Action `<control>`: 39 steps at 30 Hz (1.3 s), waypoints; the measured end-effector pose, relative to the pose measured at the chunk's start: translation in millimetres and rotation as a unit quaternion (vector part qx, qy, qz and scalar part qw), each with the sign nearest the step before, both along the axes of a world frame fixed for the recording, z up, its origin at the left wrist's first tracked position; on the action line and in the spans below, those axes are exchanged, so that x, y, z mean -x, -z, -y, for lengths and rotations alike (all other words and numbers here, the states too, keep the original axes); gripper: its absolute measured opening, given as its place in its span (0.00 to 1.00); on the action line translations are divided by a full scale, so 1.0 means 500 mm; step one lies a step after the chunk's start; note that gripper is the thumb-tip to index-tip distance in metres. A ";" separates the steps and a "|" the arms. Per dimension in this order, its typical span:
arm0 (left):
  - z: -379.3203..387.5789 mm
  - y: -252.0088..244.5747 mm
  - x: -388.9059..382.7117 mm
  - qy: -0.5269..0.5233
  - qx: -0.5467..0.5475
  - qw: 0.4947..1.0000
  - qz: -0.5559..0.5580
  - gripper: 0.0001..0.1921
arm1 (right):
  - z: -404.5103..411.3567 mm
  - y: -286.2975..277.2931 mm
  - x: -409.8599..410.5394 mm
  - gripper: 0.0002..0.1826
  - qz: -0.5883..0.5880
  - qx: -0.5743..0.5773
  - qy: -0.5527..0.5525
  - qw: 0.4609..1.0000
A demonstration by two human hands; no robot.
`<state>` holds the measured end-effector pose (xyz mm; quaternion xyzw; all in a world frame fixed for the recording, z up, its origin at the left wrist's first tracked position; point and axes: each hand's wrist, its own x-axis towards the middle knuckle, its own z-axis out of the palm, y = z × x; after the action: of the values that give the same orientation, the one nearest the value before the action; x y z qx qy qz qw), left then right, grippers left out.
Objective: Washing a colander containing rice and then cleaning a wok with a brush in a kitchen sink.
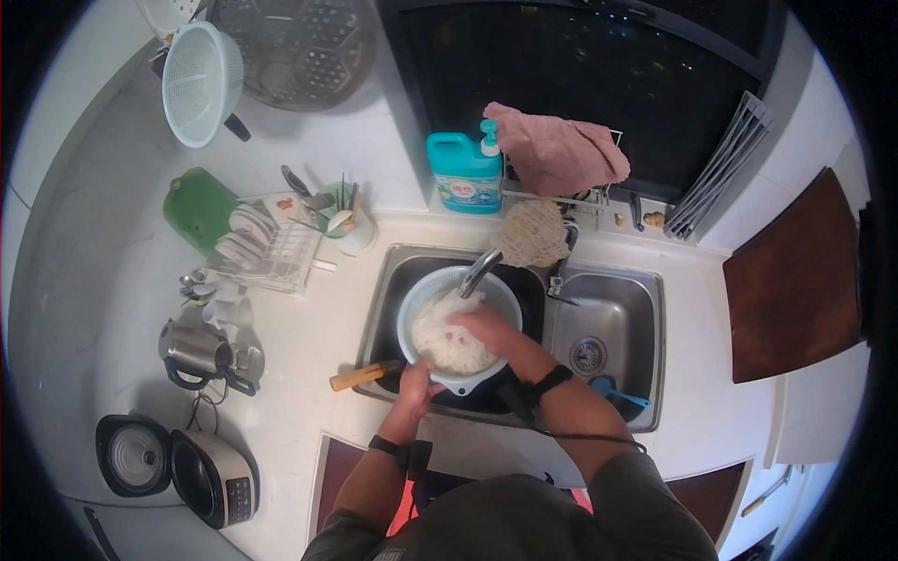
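A pale blue plastic colander [409,308] is over the large left basin [534,308] of a steel double sink. White food that looks like rice [442,333] fills much of it. My left hand [415,389] grips the colander's near left rim, thumb on top. Inside, my right hand [491,328] presses into the white food from the right. Its fingertips are partly buried, so I cannot tell whether they close on any of it. The chrome faucet spout [480,272] hangs just above the food; a water stream is not clearly visible.
A wooden-handled tool [358,377] juts over the sink's left edge. A blue brush [624,394] lies in the right basin. Behind stand a detergent jug [466,172] and a rack with a pink cloth [561,151]. Leftward are a dish rack [298,263], steel kettle [193,350] and open rice cooker [210,477].
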<state>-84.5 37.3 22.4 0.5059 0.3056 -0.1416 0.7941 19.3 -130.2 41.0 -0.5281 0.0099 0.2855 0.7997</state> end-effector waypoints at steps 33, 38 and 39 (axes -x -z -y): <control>-0.001 -0.057 0.001 0.003 -0.051 0.998 0.029 0.22 | 0.038 0.007 -0.049 0.37 0.389 0.535 -0.194 0.725; 0.010 -0.052 -0.017 0.022 -0.076 0.996 0.050 0.23 | 0.026 0.092 -0.042 0.23 0.164 0.274 -0.044 0.946; 0.009 -0.053 -0.017 0.018 -0.077 0.995 0.054 0.22 | 0.022 0.084 -0.039 0.23 0.164 0.273 -0.046 0.947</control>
<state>-75.9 32.9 48.8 0.5779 0.2628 -0.1040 0.7656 38.8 -141.1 -1.1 -0.7656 -0.0682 0.2181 0.6013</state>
